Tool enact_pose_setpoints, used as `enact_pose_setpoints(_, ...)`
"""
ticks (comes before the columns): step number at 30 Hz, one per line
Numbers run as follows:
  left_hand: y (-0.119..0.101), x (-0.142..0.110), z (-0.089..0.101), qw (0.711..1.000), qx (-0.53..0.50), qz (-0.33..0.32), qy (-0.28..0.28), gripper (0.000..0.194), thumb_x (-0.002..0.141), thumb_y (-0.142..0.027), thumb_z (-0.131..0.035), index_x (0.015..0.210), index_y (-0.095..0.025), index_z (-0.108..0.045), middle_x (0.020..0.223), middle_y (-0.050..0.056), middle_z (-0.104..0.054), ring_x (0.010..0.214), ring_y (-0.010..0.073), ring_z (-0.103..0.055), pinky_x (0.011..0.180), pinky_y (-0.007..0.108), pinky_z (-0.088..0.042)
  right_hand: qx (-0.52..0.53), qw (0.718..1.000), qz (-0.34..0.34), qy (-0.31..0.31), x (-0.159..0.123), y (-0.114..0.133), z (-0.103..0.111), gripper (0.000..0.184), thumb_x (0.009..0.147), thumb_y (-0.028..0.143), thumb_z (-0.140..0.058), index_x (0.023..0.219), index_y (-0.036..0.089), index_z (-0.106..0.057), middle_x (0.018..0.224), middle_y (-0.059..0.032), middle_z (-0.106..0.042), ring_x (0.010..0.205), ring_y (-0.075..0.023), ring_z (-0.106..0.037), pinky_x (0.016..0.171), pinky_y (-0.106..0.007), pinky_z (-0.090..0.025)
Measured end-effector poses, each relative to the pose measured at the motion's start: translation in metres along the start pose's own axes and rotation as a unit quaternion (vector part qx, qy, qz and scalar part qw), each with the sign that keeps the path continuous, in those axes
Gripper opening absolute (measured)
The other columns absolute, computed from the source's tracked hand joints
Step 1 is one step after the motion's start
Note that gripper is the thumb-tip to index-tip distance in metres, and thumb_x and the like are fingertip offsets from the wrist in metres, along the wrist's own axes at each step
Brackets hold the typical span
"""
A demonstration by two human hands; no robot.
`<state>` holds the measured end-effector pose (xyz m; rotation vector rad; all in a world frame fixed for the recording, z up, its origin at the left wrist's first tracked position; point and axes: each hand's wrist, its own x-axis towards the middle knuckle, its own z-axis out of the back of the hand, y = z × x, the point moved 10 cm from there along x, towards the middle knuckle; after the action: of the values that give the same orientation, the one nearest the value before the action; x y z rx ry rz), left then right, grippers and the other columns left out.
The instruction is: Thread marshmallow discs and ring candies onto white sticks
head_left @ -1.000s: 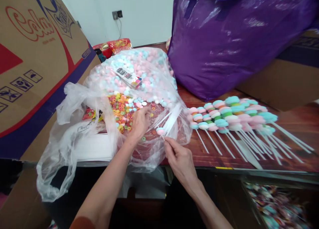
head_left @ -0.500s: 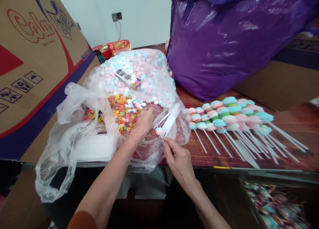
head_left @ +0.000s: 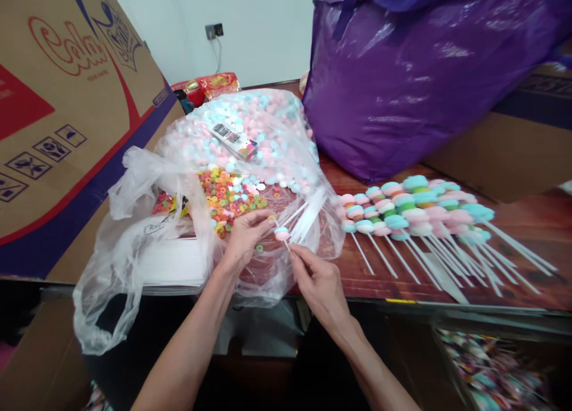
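Observation:
My right hand pinches a thin white stick just below a pink-and-blue marshmallow threaded on it. Close to the stick's top, my left hand holds a small yellowish gummy ring between thumb and fingertips. Beyond my left hand lies a heap of colourful gummy rings. Loose white sticks rest on clear plastic just past my right hand. Behind them, a big clear bag is full of pink, blue and white marshmallows.
Rows of finished marshmallow sticks lie on the right of the wooden table. A purple bag stands behind them. To the left are a large carton, a crumpled plastic bag and a white stack. Below right sits a box of wrapped sweets.
My left hand has drawn back from the gummy and marshmallow heap toward the stick, now with a gummy ring in its fingertips. My right hand keeps its pinch on the stick. The view has shifted slightly.

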<state>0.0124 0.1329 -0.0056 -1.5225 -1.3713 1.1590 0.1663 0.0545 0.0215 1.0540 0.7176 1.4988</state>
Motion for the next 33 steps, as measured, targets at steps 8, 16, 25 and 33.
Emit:
enact_pose_setpoints(8, 0.004, -0.001, 0.006, 0.999, -0.024, -0.005, -0.026, 0.032, 0.060, -0.033, -0.088, 0.086, -0.015, -0.079, 0.073, 0.001, -0.072, 0.068, 0.0104, -0.062, 0.069, 0.023, -0.050, -0.002, 1.000, 0.004, 0.003, 0.001, 0.001, 0.000, 0.033, 0.093, 0.031, -0.051, 0.105, 0.014, -0.077, 0.064, -0.0003, -0.067, 0.050, -0.0117, -0.055, 0.050, -0.020, -0.044)
enact_pose_setpoints(16, 0.016, -0.006, 0.009, 0.997, -0.056, 0.034, -0.037, 0.034, 0.062, -0.036, -0.088, 0.087, -0.015, -0.077, 0.084, 0.004, -0.073, 0.080, 0.0154, -0.070, 0.080, 0.029, -0.056, -0.005, 1.000, -0.008, -0.007, 0.000, -0.006, 0.004, 0.033, 0.093, 0.032, -0.052, 0.104, 0.013, -0.077, 0.063, -0.0009, -0.068, 0.051, -0.0126, -0.058, 0.051, -0.021, -0.046)
enact_pose_setpoints(25, 0.011, -0.009, 0.007, 0.997, -0.065, 0.019, -0.036, 0.037, 0.062, -0.035, -0.088, 0.088, -0.015, -0.072, 0.077, 0.001, -0.073, 0.072, 0.0131, -0.067, 0.069, 0.025, -0.053, 0.012, 1.000, 0.018, 0.012, -0.003, 0.002, -0.003, 0.030, 0.094, 0.028, -0.053, 0.106, 0.015, -0.077, 0.079, -0.0034, -0.077, 0.061, -0.0146, -0.069, 0.062, -0.021, -0.053)
enact_pose_setpoints(33, 0.010, -0.013, 0.004, 0.995, -0.088, 0.033, -0.018, 0.033, 0.061, -0.028, -0.087, 0.081, -0.016, -0.064, 0.076, -0.001, -0.068, 0.083, 0.0157, -0.070, 0.071, 0.024, -0.051, 0.002, 1.000, 0.021, 0.019, -0.001, 0.001, -0.006, 0.030, 0.094, 0.028, -0.052, 0.105, 0.016, -0.077, 0.084, -0.0047, -0.079, 0.069, -0.0165, -0.072, 0.068, -0.022, -0.055)
